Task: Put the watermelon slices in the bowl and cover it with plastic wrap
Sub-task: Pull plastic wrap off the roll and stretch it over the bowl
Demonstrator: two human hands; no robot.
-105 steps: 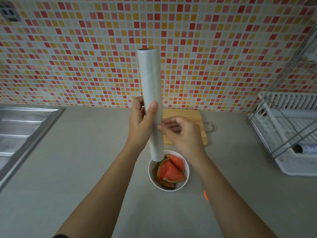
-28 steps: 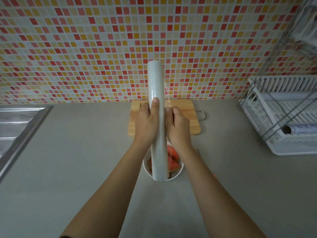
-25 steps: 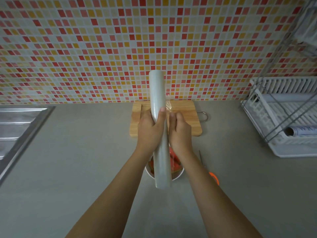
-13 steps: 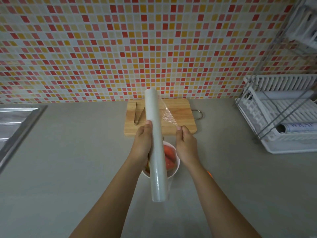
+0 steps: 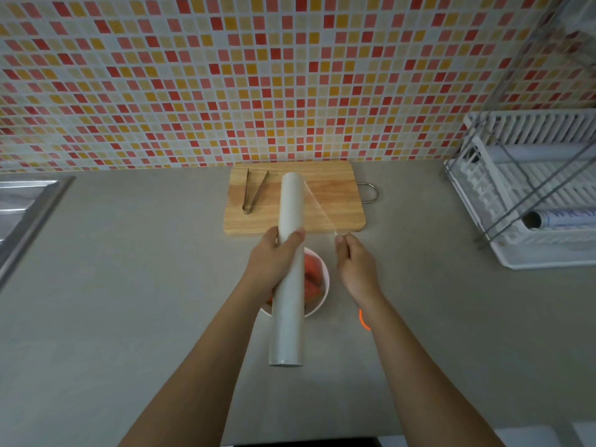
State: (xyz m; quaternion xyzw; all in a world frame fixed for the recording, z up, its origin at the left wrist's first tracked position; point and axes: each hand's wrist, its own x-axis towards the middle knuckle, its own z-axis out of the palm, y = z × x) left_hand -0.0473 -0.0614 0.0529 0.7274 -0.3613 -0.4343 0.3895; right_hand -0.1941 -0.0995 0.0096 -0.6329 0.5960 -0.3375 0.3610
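A wall of small red, orange and cream mosaic tiles (image 5: 290,75) fills the upper half of the view, and a grey table (image 5: 129,301) spreads below it. At the left edge lies a steel sink drainboard (image 5: 22,214); at the right stands a white dish rack (image 5: 529,195) with a roll lying in its tray. A wooden cutting board (image 5: 335,201) sits against the wall with metal tongs (image 5: 253,195) resting on its left part.

The roll of plastic wrap (image 5: 288,279) is held above the table, pointing away from the person, over the white bowl (image 5: 324,285) just in front of the board. The left hand (image 5: 274,266) wraps around the roll, its fingers curled behind it and the thumb pressed across the front. The right hand (image 5: 354,266), just beside the roll, has its fingers pressed together, pinching the free corner of the film (image 5: 317,208), which stretches as a clear triangle from the far end of the roll. Red watermelon slices (image 5: 311,279) lie in the bowl, mostly hidden by the roll. An orange object (image 5: 363,321) shows beside the right wrist, too hidden to identify.
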